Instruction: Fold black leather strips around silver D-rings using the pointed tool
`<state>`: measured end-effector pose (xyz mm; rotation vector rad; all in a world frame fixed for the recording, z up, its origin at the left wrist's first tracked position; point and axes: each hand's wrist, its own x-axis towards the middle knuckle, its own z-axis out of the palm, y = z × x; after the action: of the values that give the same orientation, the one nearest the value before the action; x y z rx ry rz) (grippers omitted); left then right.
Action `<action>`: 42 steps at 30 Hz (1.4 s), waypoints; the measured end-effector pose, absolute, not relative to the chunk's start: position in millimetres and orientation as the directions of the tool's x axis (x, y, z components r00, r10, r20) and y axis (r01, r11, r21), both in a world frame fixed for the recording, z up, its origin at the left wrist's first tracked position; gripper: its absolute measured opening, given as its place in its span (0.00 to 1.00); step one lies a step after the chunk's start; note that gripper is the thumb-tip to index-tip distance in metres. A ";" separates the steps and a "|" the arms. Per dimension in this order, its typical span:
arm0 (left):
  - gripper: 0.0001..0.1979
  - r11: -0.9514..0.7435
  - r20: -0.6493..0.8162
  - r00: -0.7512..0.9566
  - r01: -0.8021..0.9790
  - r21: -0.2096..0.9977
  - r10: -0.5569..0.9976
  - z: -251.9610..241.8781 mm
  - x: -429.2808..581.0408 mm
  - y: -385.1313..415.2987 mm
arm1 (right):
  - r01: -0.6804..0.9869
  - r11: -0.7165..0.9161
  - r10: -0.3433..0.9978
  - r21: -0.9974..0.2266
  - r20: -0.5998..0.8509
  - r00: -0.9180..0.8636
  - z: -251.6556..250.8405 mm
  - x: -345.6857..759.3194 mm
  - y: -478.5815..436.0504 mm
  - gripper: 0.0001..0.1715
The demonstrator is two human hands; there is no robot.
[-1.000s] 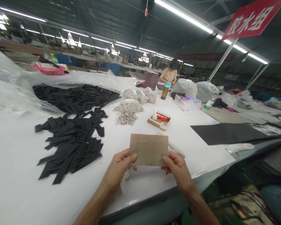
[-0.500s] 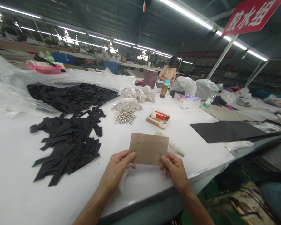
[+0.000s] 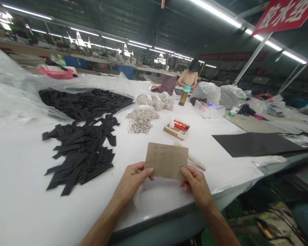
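Observation:
A brown cardboard card (image 3: pixel 166 163) with faint handwriting along its upper part is held up over the table's front edge. My left hand (image 3: pixel 135 177) pinches its lower left corner, thumb on top. At the lower right corner, my right hand (image 3: pixel 196 182) grips it the same way. Partly hidden behind the card lies a tool with a pale handle (image 3: pixel 196 161). Beyond it stands a small box (image 3: pixel 177 131) holding a white bottle and a red tube. To the left spreads a heap of black strips (image 3: pixel 84 150). Metal rings (image 3: pixel 141 124) are piled farther back.
Bags of metal rings (image 3: pixel 156 101) and a teal-lidded bottle (image 3: pixel 184 95) stand toward the back. A black sheet (image 3: pixel 254 143) lies at the right. Clear plastic sheeting (image 3: pixel 12 92) covers the far left. A co-worker (image 3: pixel 188 77) sits across the table.
The view has shifted slightly, so the table's things appear a little farther right. Both hands keep hold of the card in much the same pose.

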<state>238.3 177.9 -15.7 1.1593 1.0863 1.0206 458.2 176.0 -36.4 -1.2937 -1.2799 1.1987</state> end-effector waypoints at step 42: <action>0.22 0.129 -0.122 0.064 -0.124 0.984 0.991 -11.7 237.5 172.6 | -0.042 -0.176 0.968 -0.984 -0.165 -0.186 -37.7 449.9 179.3 0.21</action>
<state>237.5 172.6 -11.7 1.0496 1.1315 1.1346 449.9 179.3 -37.7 -1.1987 -1.2125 1.5004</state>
